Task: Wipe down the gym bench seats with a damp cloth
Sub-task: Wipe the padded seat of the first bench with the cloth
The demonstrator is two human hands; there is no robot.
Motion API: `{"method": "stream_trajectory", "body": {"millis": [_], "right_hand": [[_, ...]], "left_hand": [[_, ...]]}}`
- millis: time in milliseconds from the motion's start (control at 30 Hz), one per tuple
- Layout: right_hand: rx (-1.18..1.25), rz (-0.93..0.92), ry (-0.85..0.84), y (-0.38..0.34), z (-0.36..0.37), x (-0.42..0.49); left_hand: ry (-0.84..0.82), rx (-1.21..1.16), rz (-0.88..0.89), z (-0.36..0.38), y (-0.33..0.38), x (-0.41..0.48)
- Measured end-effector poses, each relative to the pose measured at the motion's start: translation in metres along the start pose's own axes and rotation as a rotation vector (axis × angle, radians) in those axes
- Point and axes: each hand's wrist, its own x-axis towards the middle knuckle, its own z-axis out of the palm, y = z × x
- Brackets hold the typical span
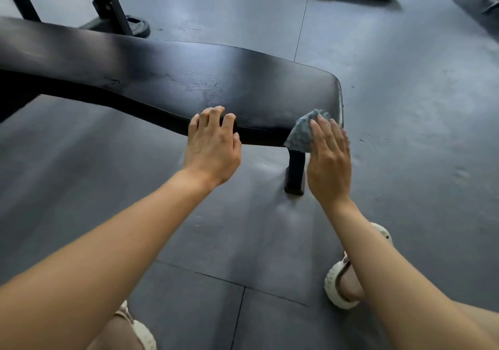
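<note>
Now: right hand [329,160] presses cloth [301,133] at bench seat [216,79] edge.

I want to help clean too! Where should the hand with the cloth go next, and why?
Probably slide the right hand and its crumpled grey cloth up from the near corner onto the top of the black padded bench seat, sweeping left. The cloth covers only that corner, the top shows dull smudges, and the left hand grips the near edge.

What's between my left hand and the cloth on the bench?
Only the bare near edge of the bench, in the head view. The left hand grips that edge; the right hand presses the cloth on its corner.
</note>
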Motion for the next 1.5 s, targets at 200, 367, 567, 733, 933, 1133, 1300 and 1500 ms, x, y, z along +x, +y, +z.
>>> {"method": "stream_trajectory", "body": {"millis": [200, 367, 567, 733, 933, 1133, 1300, 1500], "right_hand": [[-0.018, 0.131, 0.027, -0.055, 0.019, 0.005], [-0.025, -0.114, -0.189, -0.079, 0.022, 0.024], [-0.036, -0.208, -0.164, -0.045, 0.010, 0.029], [-0.018, 0.032, 0.060, -0.041, 0.016, 0.012], [0.009, -0.001, -0.096, -0.086, 0.029, 0.029], [0.072, -0.147, -0.235, -0.091, 0.025, 0.045], [0.044, 0.053, 0.001, -0.075, 0.028, 0.039], [-0.056, 0.013, 0.212, -0.101, 0.056, 0.041]], "left_hand": [[-0.131, 0.030, 0.042, -0.007, -0.018, -0.005], [-0.122, -0.017, 0.030, -0.009, -0.018, -0.002], [-0.078, -0.029, 0.012, -0.007, -0.011, -0.001], [-0.095, -0.053, -0.001, -0.007, -0.013, 0.001], [-0.122, -0.038, 0.019, -0.011, -0.016, 0.002], [-0.158, 0.010, 0.042, -0.019, -0.014, 0.007], [-0.291, 0.065, 0.219, -0.040, -0.035, 0.012], [-0.242, 0.115, 0.194, -0.047, -0.081, 0.029]]}}
